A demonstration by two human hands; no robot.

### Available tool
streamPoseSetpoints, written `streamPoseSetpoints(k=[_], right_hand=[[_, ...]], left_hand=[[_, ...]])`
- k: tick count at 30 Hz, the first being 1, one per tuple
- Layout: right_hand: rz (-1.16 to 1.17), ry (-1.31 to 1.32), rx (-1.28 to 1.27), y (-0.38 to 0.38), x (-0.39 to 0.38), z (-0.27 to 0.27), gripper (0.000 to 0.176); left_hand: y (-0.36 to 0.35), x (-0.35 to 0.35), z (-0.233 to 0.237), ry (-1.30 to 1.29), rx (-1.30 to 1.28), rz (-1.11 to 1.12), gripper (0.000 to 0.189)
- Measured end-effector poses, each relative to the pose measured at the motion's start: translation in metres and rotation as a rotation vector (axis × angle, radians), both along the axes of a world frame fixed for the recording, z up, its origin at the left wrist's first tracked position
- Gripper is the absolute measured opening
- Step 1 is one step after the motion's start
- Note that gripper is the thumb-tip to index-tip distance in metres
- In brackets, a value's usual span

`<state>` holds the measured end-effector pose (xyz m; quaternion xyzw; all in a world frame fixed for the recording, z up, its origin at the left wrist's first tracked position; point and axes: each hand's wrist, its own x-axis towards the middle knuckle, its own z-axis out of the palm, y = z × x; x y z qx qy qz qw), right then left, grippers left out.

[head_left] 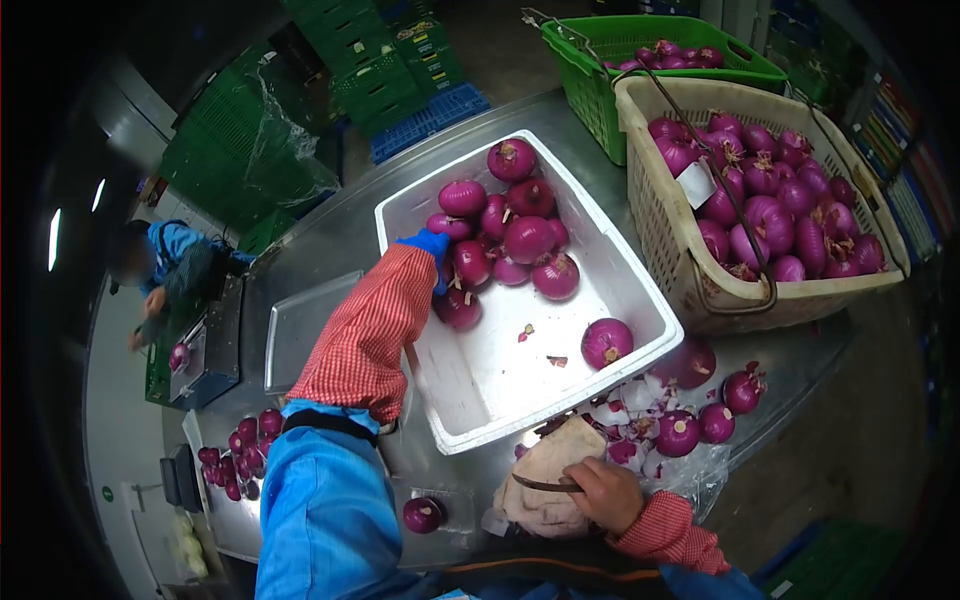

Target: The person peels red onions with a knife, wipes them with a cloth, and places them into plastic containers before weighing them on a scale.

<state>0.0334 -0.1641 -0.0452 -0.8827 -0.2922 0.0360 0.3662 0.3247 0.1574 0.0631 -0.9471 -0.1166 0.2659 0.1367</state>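
Observation:
A white foam box [465,425] stands on the metal table, with several red onions [528,240] heaped toward its far end and one red onion [607,343] near the close right corner. My left hand [430,248], in a blue glove, reaches over the box's left wall beside the heaped onions; its fingers are mostly hidden. Bare, my right hand [608,497] is closed around a knife [545,486] with a thin, curved dark blade. The knife lies over a pale, rough block [545,510]. Onion skins [625,425] and several onions are beside the block.
A cream basket [660,240] full of red onions stands at right, with a green crate [590,90] behind it. On the left are a metal tray [290,330], bagged onions [240,455] and a co-worker [180,265]. One onion [422,515] lies near my body.

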Motion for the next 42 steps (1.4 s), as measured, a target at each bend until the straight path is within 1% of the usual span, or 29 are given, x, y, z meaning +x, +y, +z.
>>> streamPoseSetpoints(k=[2, 4, 5, 7, 8, 10, 12, 13, 14, 16, 17, 18, 20, 22, 23, 24, 25, 28, 30, 31, 34, 37, 40, 41, 42], right_hand=[[-0.016, 0.003, 0.061, 0.003, -0.001, 0.007, 0.017], [-0.053, 0.081, 0.149, -0.001, -0.002, 0.017, 0.018], [-0.071, 0.117, 0.192, -0.003, -0.001, 0.022, 0.018], [-0.212, 0.186, 0.277, -0.004, 0.004, 0.032, 0.019], [-0.281, 0.222, 0.32, -0.005, 0.008, 0.038, 0.019], [-0.297, 0.081, 0.344, -0.004, 0.022, 0.058, 0.018], [-0.281, -0.041, 0.362, 0.0, 0.032, 0.08, 0.019], [-0.26, -0.102, 0.326, 0.002, 0.034, 0.091, 0.019], [-0.239, -0.16, 0.289, 0.005, 0.035, 0.102, 0.02], [-0.21, -0.269, 0.19, 0.009, 0.035, 0.12, 0.023], [-0.202, -0.317, 0.13, 0.012, 0.033, 0.127, 0.026], [-0.195, -0.36, 0.07, 0.014, 0.029, 0.13, 0.028], [-0.183, -0.395, 0.002, 0.015, 0.024, 0.129, 0.03], [-0.176, -0.397, -0.033, 0.014, 0.018, 0.126, 0.029], [-0.178, -0.43, -0.046, 0.013, 0.017, 0.124, 0.024], [-0.172, -0.427, -0.054, 0.012, 0.017, 0.121, 0.023], [-0.167, -0.425, -0.061, 0.011, 0.017, 0.118, 0.022], [-0.163, -0.441, -0.052, 0.005, 0.017, 0.106, 0.02], [-0.194, -0.456, -0.028, 0.001, 0.016, 0.1, 0.021], [-0.209, -0.431, -0.09, -0.005, 0.015, 0.09, 0.03], [-0.237, -0.382, -0.067, -0.017, 0.009, 0.084, 0.042], [-0.194, -0.339, 0.117, -0.012, 0.004, 0.093, 0.044], [-0.227, 0.036, 0.469, -0.011, 0.003, 0.108, 0.042], [-0.201, 0.165, 0.533, -0.013, 0.004, 0.11, 0.04], [-0.159, 0.168, 0.468, -0.014, 0.006, 0.111, 0.038]], left_hand=[[0.003, -0.014, 0.002, -0.128, -0.092, -0.028, 0.083], [0.009, -0.03, 0.001, -0.313, -0.323, -0.051, 0.084], [0.016, -0.042, -0.001, -0.422, -0.626, -0.055, 0.085], [0.027, -0.068, -0.006, -0.574, -1.239, -0.08, 0.088], [0.021, -0.087, 0.0, -0.544, -1.357, -0.063, 0.088], [-0.003, -0.132, 0.025, -0.472, -1.594, -0.03, 0.088], [-0.021, -0.17, 0.033, -0.361, -1.812, 0.0, 0.087], [-0.034, -0.19, 0.038, -0.351, -1.838, 0.028, 0.09], [-0.041, -0.204, 0.035, -0.392, -1.81, -0.039, 0.092], [-0.055, -0.231, 0.031, -0.377, -1.805, -0.019, 0.096], [-0.066, -0.245, 0.037, -0.396, -1.723, -0.001, 0.095], [-0.075, -0.257, 0.037, -0.458, -1.657, -0.038, 0.095], [-0.088, -0.273, 0.036, -0.575, -1.52, -0.117, 0.093], [-0.095, -0.283, 0.028, -0.617, -1.434, -0.105, 0.091], [-0.1, -0.288, 0.029, -0.625, -1.409, -0.096, 0.092], [-0.104, -0.292, 0.029, -0.632, -1.383, -0.09, 0.092], [-0.106, -0.297, 0.025, -0.626, -1.45, -0.074, 0.091], [-0.114, -0.303, 0.024, -0.711, -1.35, -0.194, 0.09], [-0.113, -0.306, 0.02, -0.693, -1.376, -0.185, 0.089], [-0.113, -0.307, 0.018, -0.688, -1.387, -0.18, 0.089], [-0.114, -0.308, 0.021, -0.702, -1.401, -0.155, 0.089], [-0.12, -0.307, 0.014, -0.703, -1.351, -0.234, 0.089], [-0.121, -0.305, 0.014, -0.706, -1.3, -0.286, 0.089], [-0.121, -0.306, 0.014, -0.709, -1.273, -0.321, 0.091], [-0.121, -0.307, 0.014, -0.713, -1.246, -0.355, 0.093]])
